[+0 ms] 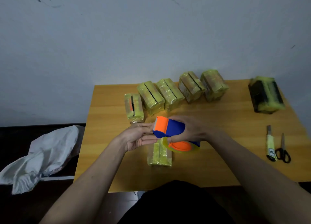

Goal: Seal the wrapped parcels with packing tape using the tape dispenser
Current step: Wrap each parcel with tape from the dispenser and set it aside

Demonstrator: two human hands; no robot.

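Right hand grips the blue-and-orange plastic tape dispenser, long axis left-right, orange nose pointing left at the left hand's relaxed fingers.

I see my right hand gripping the blue and orange tape dispenser above the wooden table, its yellowish tape roll hanging below. My left hand is at the dispenser's orange front end, fingers straight and touching it. Under the dispenser, near the table's front edge, lies one yellow-taped parcel. A row of five parcels runs along the back edge, and a dark parcel sits at the back right corner. By the right edge lie a utility knife and scissors, just beside each other. A white cloth lies left of the table.
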